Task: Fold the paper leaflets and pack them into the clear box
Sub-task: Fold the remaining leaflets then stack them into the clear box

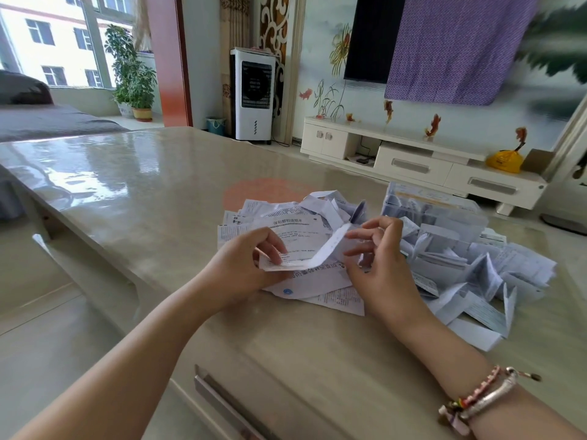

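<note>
Your left hand [244, 265] pinches the near edge of a printed leaflet [298, 246] whose heading is too blurred to read, while your right hand [378, 249], fingers loosely curled, seems to touch its folded-up strip, above the paper pile [460, 274] beside the clear box [435, 208].
</note>
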Motion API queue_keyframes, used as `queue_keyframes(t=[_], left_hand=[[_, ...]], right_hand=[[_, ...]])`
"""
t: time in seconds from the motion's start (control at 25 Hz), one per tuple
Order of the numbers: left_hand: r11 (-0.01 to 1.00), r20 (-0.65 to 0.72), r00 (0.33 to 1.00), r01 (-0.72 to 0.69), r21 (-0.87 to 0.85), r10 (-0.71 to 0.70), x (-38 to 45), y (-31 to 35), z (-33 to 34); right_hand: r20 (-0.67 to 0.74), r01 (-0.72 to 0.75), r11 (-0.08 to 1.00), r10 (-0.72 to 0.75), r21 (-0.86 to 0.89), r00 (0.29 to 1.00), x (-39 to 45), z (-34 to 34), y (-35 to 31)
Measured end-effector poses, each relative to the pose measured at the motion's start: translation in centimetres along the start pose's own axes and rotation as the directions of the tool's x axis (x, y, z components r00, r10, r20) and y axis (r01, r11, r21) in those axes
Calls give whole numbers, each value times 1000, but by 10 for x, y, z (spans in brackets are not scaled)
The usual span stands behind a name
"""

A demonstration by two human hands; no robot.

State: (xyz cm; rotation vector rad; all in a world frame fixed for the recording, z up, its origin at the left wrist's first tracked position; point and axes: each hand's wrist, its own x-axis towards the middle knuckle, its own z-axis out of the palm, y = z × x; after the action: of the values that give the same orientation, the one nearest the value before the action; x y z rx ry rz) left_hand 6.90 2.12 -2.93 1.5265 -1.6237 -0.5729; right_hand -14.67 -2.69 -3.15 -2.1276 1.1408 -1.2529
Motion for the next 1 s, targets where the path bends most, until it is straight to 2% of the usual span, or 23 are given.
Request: queue_keyframes(t=[0.08, 0.24, 0.32, 0.4, 0.48, 0.6, 0.72, 0.88, 1.0], left_hand=[[998, -37, 999, -28, 60, 30, 0, 1, -1], [992, -111, 986, 122, -28, -125, 0, 3, -4], [977, -82, 981, 166, -134, -178, -1, 5, -10], [951, 31, 980, 198, -236, -196, -4, 10, -12], [955, 126, 976, 204, -216, -180, -6, 11, -11], [977, 96, 977, 198, -79, -190, -7, 14, -7], [980, -19, 980, 197, 40, -196, -4, 9, -4], [915, -118, 975, 220, 338, -190, -6, 4, -1], [905, -142, 987, 131, 404, -79, -7, 2, -1]], right_hand=[[4, 32, 999, -32, -22, 999, 0, -1, 0], [72, 29, 999, -26, -36, 997, -1, 2, 0], [138, 3, 1000, -5, 14, 990, 0, 5, 3], [168, -44, 997, 33, 66, 985, 2, 6, 6], [182, -117, 982, 89, 147, 979, 3, 4, 4], [218, -225, 948, 175, 227, 960, 1, 0, -1], [169, -162, 987, 159, 4, 973, 2, 1, 1], [193, -29, 953, 91, -302, 977, 0, 5, 2], [188, 139, 901, -66, -411, 980, -1, 3, -1]])
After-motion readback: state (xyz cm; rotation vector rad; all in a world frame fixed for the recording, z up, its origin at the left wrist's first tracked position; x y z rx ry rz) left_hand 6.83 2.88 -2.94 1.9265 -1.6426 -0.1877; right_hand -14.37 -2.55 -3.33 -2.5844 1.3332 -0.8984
